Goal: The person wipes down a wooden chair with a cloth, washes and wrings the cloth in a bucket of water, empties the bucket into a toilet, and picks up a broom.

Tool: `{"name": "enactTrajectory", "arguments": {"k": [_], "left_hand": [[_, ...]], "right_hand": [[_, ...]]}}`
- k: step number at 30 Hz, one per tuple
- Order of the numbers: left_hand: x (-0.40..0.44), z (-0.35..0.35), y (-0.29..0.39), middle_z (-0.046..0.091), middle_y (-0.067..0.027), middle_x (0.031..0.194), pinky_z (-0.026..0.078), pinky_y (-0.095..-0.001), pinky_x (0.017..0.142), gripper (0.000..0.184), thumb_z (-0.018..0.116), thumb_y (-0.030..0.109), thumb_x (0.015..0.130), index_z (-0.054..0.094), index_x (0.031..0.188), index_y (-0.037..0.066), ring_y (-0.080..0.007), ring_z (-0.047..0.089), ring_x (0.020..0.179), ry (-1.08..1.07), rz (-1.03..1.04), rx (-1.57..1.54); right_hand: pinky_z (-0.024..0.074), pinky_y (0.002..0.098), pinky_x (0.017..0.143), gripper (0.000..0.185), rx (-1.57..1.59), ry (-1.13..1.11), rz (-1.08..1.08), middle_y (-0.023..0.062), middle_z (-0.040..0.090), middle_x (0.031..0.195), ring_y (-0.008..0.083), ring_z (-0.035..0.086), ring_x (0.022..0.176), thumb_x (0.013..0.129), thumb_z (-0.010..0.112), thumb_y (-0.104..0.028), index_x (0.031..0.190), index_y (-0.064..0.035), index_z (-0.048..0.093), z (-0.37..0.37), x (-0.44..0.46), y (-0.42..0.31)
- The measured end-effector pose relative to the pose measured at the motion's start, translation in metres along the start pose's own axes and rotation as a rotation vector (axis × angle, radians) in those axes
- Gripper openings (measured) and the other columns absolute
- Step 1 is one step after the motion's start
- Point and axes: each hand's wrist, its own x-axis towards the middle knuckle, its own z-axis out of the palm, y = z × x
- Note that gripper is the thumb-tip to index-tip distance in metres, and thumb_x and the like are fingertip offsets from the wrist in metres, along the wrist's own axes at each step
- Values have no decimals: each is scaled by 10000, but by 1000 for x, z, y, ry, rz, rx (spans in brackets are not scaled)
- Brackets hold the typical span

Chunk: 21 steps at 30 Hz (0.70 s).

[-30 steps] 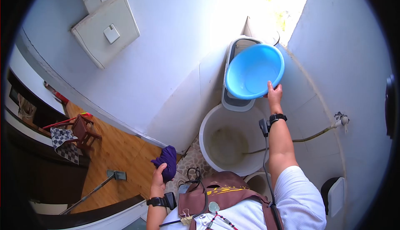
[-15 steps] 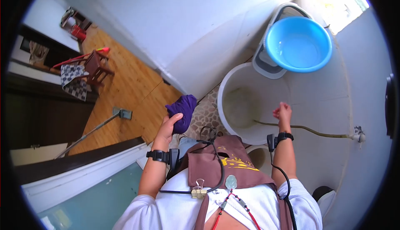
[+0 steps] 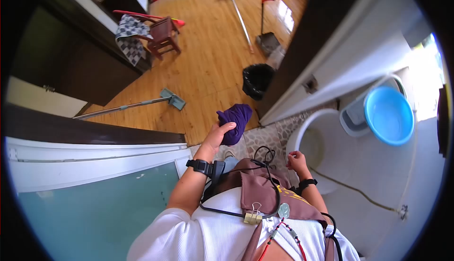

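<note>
My left hand (image 3: 220, 135) is closed on a bunched purple cloth (image 3: 236, 122), held out in front of me over the doorway floor. The thumb lies across the cloth's near side. My right hand (image 3: 297, 161) has its fingers curled in, with nothing visible in them. It is beside the near rim of a large white tub (image 3: 294, 138). Some cloudy water (image 3: 313, 145) shows inside that tub. A thin hose (image 3: 350, 185) runs from the wall tap (image 3: 403, 212) toward the tub, passing behind my right wrist.
A blue basin (image 3: 388, 115) rests on a grey bucket (image 3: 352, 119) at right. Ahead, a black-lined bin (image 3: 257, 82), dustpan (image 3: 268, 43) and broom (image 3: 241, 22) occupy the wooden floor. A flat mop (image 3: 173, 99) and small chair (image 3: 163, 36) are left. A frosted-glass door (image 3: 104, 209) flanks me.
My view has turned left toward the wooden-floored room, bringing the bin, broom and dustpan into sight. My left hand keeps the purple cloth. My right hand has drawn back from over the tub.
</note>
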Motion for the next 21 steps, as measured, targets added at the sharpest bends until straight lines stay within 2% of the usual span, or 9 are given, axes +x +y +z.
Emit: {"name": "enactTrajectory", "arguments": {"k": [1,3,4,5,8,11,13,15,21], "left_hand": [[-1,-18,10,633,-54,956,495,-278,716,458,677,270,767,567,1109,-15,-149,605,830,14,23,-12],[-5,-53,32,639,-67,811,487,-277,482,397,667,289,772,579,1026,-3,-172,626,636,12,-130,-39],[-4,-68,36,618,-81,685,413,-276,332,379,628,360,790,583,933,12,-199,603,487,60,-95,-48],[-5,-84,43,618,-81,685,413,-276,332,379,628,360,790,583,933,12,-199,603,487,55,-84,-50],[-10,-133,66,641,-148,715,431,-254,354,548,529,525,798,601,967,9,-228,627,527,73,-112,-176],[-17,-156,91,642,-149,714,422,-246,357,565,527,539,793,602,986,14,-230,627,526,148,-105,-283],[-12,-172,100,651,-106,710,423,-244,403,540,500,541,803,626,948,37,-214,631,544,184,-91,-274],[-3,-188,104,654,-107,734,427,-253,427,534,503,543,797,632,951,49,-227,633,567,225,-34,-392],[42,-225,128,647,-99,893,460,-328,542,457,568,354,742,567,1081,48,-247,630,722,429,46,-415]], "right_hand": [[495,277,417,218,-6,-20,-27,65,577,637,167,599,498,849,570,-143,1005,2,526,12,2,-16],[493,273,417,223,-15,-36,-66,67,579,640,165,599,498,847,572,-145,1003,11,531,40,6,-47],[492,270,420,224,-33,-65,-118,70,581,643,164,598,499,845,574,-146,994,16,534,55,11,-62],[490,268,422,225,-47,-91,-170,73,582,645,164,598,500,843,576,-147,986,22,537,69,16,-77],[496,277,432,227,-129,-137,-221,83,591,648,157,606,514,830,574,-147,971,29,548,109,23,-128],[497,277,435,224,-153,-184,-262,81,593,651,154,609,522,826,571,-145,968,27,549,143,29,-172],[496,274,432,230,-176,-220,-274,77,588,658,155,606,524,837,564,-148,984,27,538,161,39,-199],[491,269,430,203,-248,-293,-392,72,586,649,151,602,515,836,556,-125,974,23,539,176,53,-221],[475,274,419,163,-250,-364,-366,62,587,636,149,596,495,852,564,-122,942,11,537,220,116,-279]]}}
